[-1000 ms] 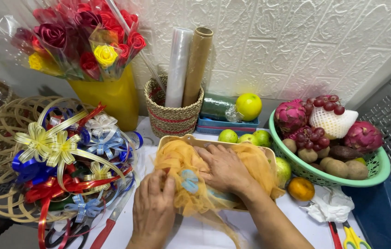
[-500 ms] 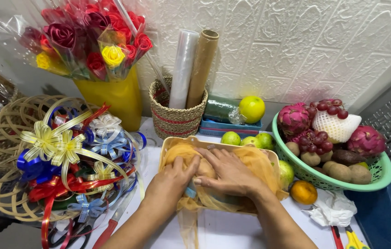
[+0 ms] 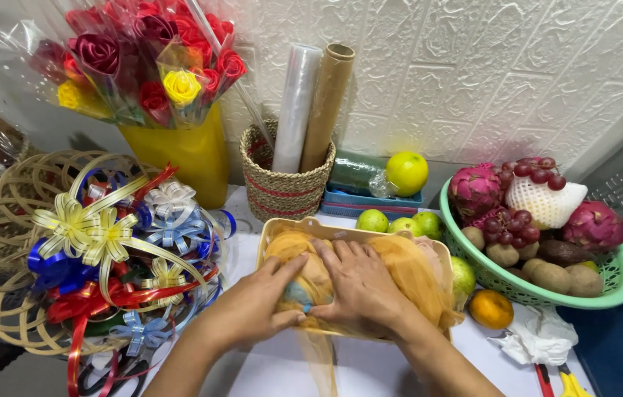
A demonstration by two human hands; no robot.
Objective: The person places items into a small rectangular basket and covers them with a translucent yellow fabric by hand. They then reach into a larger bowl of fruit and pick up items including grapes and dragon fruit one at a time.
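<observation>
Head view — 2 hands, left hand and right hand, press orange netting flat inside cream tray.

Clear cellophane sleeves around the roses, dark green plastic-wrapped block by the wall

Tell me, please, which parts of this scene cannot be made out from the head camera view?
- What lies inside the yellow tray: covered by orange netting and both hands, left hand and right hand.
- Fruit low in the green basket: hidden by the fruit on top.
- The scissors: cut off by the bottom edge.
- The woven basket contents: only two rolls show.
</observation>
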